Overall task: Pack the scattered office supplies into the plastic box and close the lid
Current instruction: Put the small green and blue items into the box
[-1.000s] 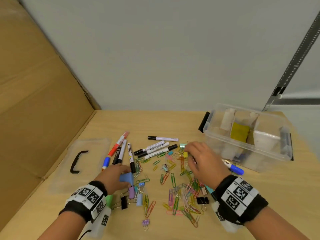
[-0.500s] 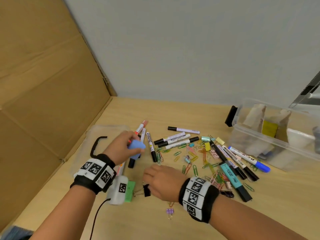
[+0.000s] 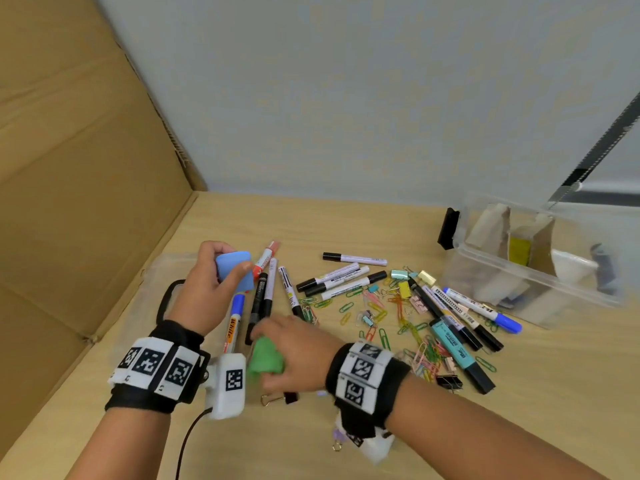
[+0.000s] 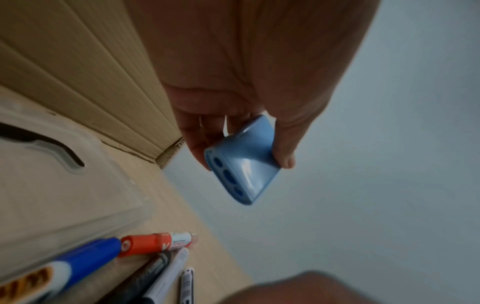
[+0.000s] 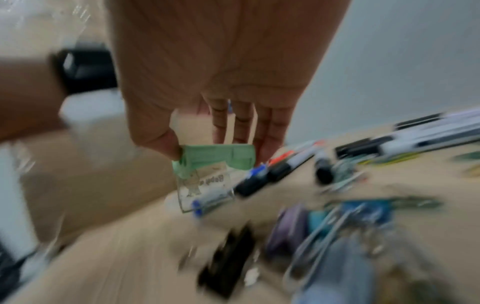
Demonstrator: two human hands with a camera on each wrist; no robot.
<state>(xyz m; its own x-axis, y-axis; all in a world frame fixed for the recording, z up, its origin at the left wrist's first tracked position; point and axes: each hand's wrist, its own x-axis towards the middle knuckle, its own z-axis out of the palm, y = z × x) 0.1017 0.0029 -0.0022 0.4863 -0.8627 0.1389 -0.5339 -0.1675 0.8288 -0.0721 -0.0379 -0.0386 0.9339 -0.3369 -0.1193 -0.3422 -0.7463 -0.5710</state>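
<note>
L hand (image 4: 233, 86) pinches blue sharpener (image 4: 242, 164), holes only in wrist cam; R hand (image 5: 221, 82) pinches green sharpener (image 5: 218, 159).

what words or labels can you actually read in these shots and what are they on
"White": orange letters on the blue-capped marker, read in the head view.
Red marker: label print too blurred to read.
Teal highlighter: dark print too small to read.
Black and white markers: barrel print too small.
Green item pinched by the right hand: printed card, mirrored and blurred, unreadable.
Wristbands: square code tags, no words.
</note>
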